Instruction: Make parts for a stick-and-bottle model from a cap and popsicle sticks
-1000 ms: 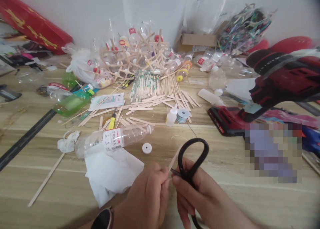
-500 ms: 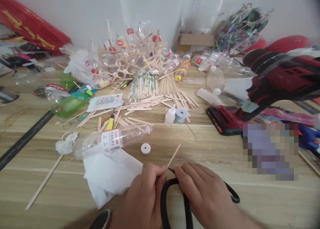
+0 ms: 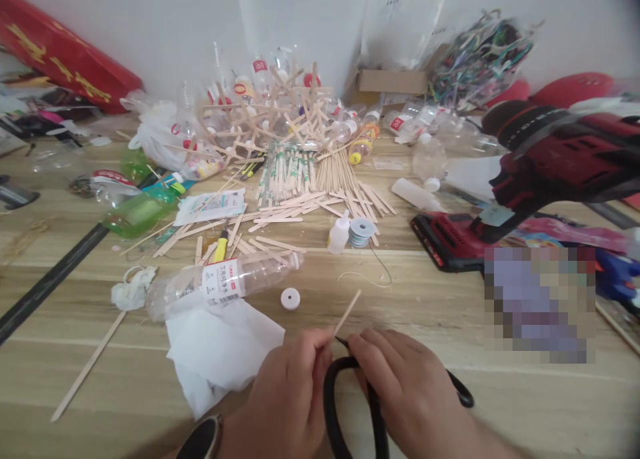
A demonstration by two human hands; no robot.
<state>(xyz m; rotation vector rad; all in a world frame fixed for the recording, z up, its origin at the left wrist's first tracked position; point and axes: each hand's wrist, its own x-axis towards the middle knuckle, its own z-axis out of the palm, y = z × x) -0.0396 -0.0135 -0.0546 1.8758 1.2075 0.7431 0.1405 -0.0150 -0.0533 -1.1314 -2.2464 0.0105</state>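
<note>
My left hand [image 3: 295,379] is closed in a pinch on a thin wooden stick [image 3: 347,312], whose free end points up and away over the table. My right hand [image 3: 405,385] is wrapped around black-handled scissors [image 3: 333,405], gripping them near the blades. The handle loops hang toward me, and one sticks out right of the hand. A dark scissor tip shows between my hands, close to the stick; whether it touches the wood is hard to tell. Beyond the hands lies a white bottle cap [image 3: 290,299] with a hole in it.
A clear plastic bottle [image 3: 260,272] lies beside white tissue [image 3: 220,352]. Farther back are a glue bottle [image 3: 339,233], a wire spool [image 3: 362,231] and heaped craft sticks [image 3: 295,209]. A red drill [image 3: 545,179] stands at the right, a green bottle [image 3: 140,212] lies at the left.
Both hands keep their hold on the stick and the scissors. The scissor handles have shifted very slightly to the right; otherwise the scene looks the same.
</note>
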